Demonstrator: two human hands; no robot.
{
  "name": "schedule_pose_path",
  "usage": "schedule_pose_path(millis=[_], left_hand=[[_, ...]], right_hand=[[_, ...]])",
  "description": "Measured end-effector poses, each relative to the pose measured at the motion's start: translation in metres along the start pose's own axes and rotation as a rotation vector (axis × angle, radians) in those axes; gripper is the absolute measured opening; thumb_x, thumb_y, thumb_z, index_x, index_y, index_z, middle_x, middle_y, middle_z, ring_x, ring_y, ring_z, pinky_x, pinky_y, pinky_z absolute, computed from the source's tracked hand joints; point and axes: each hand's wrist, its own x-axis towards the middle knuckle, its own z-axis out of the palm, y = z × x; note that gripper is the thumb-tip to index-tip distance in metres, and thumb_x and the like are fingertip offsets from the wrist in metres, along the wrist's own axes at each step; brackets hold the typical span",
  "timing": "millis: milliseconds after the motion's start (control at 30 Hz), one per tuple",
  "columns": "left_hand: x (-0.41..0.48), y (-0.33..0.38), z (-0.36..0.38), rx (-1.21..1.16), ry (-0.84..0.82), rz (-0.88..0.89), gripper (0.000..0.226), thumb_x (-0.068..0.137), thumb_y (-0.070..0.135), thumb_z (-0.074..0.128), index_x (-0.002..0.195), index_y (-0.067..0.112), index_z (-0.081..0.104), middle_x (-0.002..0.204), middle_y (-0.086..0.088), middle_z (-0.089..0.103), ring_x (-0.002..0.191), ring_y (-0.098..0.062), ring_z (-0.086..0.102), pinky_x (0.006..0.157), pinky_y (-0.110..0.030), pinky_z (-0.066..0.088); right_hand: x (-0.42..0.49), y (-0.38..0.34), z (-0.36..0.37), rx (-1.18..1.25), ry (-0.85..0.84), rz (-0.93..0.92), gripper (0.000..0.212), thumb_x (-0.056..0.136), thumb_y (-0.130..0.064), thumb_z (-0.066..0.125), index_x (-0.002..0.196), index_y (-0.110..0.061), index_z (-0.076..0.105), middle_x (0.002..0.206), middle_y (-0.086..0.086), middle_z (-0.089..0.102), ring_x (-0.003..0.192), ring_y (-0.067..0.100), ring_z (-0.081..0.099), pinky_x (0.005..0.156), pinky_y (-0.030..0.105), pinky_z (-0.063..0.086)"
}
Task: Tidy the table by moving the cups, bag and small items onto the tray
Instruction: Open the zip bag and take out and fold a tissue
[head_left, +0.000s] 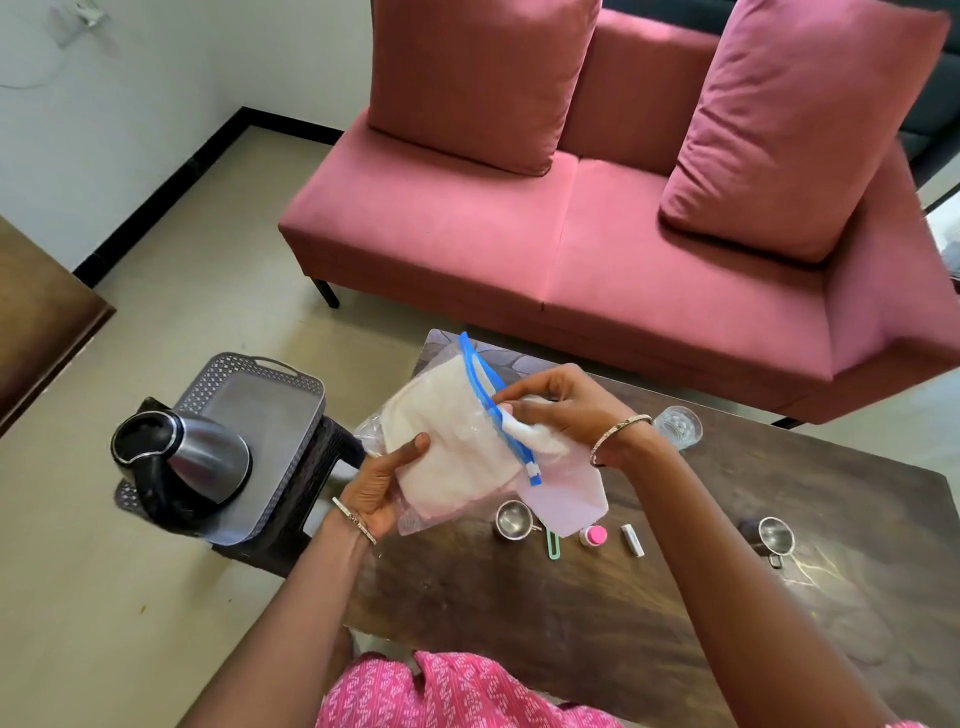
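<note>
Pink patterned clothing (467, 691) sits at the bottom edge, both forearms reaching up-frame from it. Zip bag (452, 447) with white contents is off the tabletop (571, 623), held in the air over its left end. Left hand (382, 486) grips the bag's lower left side, thumb on top, fingers hidden under it. Right hand (561, 410) pinches at the blue zip strip (491, 400), which runs upper left to lower right; can't tell if it's sealed. Tray (270, 370) is on a dark stool (306, 493) left of the tabletop, so the bag goes left, and the left hand is nearer. Electric kettle (176, 457) takes the tray's near half; the far half looks free. On the tabletop: steel cup (511, 519), second steel cup (775, 535), glass (678, 426), pink-capped bottle (594, 535), white tube (632, 540), green looped item (554, 545).
</note>
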Motion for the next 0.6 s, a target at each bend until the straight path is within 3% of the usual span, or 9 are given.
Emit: schedule_pose_path(millis=[133,200,300,433,533,600], left_hand=[[0.003,0.003,-0.007,-0.075,0.007,0.016,0.040,0.079,0.010,0.071,0.120,0.010,0.066,0.123,-0.017,0.067,0.109,-0.033,0.066,0.079,-0.050,0.056],[0.006,0.004,-0.006,-0.056,0.023,0.029,0.042,0.080,0.010,0.071,0.121,0.011,0.065,0.122,-0.016,0.067,0.109,-0.033,0.067,0.079,-0.049,0.057],[0.009,0.004,0.000,0.000,0.086,0.014,0.056,0.076,0.013,0.075,0.129,0.010,0.060,0.122,-0.017,0.068,0.109,-0.033,0.067,0.078,-0.049,0.057],[0.010,0.002,0.002,0.031,0.157,0.037,0.062,0.074,0.024,0.079,0.131,0.010,0.058,0.126,-0.017,0.065,0.109,-0.033,0.066,0.078,-0.048,0.057],[0.007,-0.003,-0.004,0.210,0.440,0.100,0.078,0.066,0.048,0.083,0.131,0.020,0.051,0.124,-0.004,0.063,0.103,-0.023,0.064,0.072,-0.035,0.054],[0.008,-0.010,-0.012,0.302,0.637,0.134,0.084,0.069,0.048,0.081,0.137,0.024,0.037,0.125,-0.004,0.056,0.107,-0.021,0.057,0.079,-0.038,0.051]], right_hand=[[-0.008,0.010,-0.007,0.080,0.099,0.006,0.021,0.080,-0.028,0.080,0.099,-0.025,0.071,0.092,0.016,0.076,0.074,0.018,0.067,0.070,0.034,0.052],[-0.010,0.016,-0.004,0.064,0.130,0.080,0.025,0.079,-0.030,0.081,0.101,-0.025,0.069,0.088,0.013,0.075,0.073,0.017,0.065,0.070,0.033,0.050],[-0.012,0.021,0.002,0.029,0.112,0.103,0.013,0.083,-0.027,0.077,0.093,-0.019,0.076,0.082,0.001,0.074,0.070,0.009,0.063,0.070,0.028,0.048],[-0.009,0.020,0.007,-0.089,0.218,0.066,0.008,0.084,-0.021,0.073,0.083,-0.016,0.078,0.082,0.003,0.075,0.072,0.009,0.062,0.071,0.028,0.047],[-0.002,0.014,0.017,-0.201,0.233,-0.004,0.006,0.083,-0.020,0.073,0.083,-0.018,0.078,0.071,-0.007,0.071,0.063,-0.001,0.058,0.060,0.018,0.045],[0.005,0.014,0.029,-0.330,0.187,-0.002,0.009,0.082,-0.018,0.071,0.087,-0.018,0.079,0.077,-0.002,0.073,0.070,0.007,0.063,0.064,0.024,0.049]])
